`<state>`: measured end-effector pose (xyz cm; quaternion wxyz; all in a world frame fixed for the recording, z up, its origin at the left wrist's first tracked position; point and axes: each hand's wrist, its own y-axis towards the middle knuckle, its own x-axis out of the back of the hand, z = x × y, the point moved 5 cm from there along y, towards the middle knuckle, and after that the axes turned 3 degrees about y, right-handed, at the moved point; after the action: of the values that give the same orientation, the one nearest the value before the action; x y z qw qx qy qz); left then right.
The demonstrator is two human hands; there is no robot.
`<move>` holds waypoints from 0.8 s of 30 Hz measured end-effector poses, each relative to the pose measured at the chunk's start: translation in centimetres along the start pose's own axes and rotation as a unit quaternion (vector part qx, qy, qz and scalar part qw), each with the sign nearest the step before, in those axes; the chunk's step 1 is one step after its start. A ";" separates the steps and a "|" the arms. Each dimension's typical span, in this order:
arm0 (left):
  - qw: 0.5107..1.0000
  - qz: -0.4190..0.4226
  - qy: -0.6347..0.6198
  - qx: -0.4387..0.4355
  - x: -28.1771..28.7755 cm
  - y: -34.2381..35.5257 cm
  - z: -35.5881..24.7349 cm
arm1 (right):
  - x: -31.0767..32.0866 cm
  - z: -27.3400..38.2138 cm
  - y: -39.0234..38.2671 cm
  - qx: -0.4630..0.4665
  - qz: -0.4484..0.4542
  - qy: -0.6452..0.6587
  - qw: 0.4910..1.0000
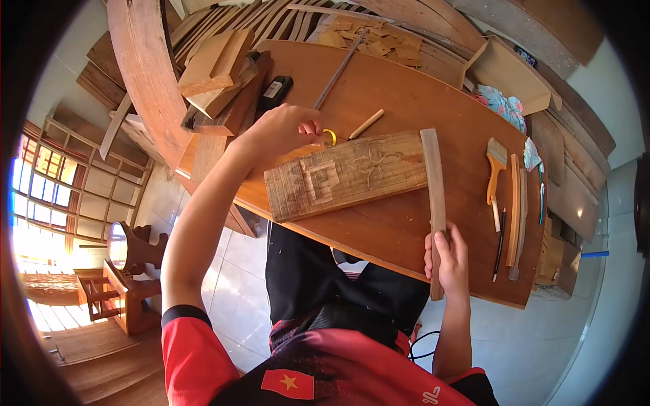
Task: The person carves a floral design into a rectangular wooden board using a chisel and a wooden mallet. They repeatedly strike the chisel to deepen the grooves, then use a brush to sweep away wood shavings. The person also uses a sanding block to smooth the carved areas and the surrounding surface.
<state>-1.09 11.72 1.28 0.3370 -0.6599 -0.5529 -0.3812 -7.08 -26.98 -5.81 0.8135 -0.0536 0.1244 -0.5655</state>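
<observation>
A thick wooden board point(399, 169) lies aslant near the table's front edge, with a recessed square pattern on its left part and a flower-like outline on its right. My right hand point(448, 262) is closed around the lower end of a long, flat wooden bar point(434, 183), whose upper part reaches past the board's right end. Above the board's far left side, my left hand point(288, 128) has its fingers curled; whatever may be inside them is hidden. Right by those fingertips shows a yellow ring-shaped thing point(330, 137). A slim round wooden stick point(367, 124) lies just beyond the board.
The brown table point(406, 95) carries stacked wood blocks point(217, 61), a black labelled object point(275, 91) and a long metal bar point(340, 70). On the right lie a paintbrush point(496, 162), a black pencil point(500, 243), wood strips point(514, 203) and a patterned cloth point(502, 106) near a cardboard box point(508, 74).
</observation>
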 end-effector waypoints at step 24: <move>0.973 -0.047 -0.208 0.086 -1.6 1.2 -0.6 | 0.1 0.2 0.0 -0.010 -0.014 -0.011 1.000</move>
<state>-0.12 10.25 0.10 0.2519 -0.6661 -0.6723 -0.2022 -6.98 -27.05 -5.60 0.8065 -0.0702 0.1202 -0.5746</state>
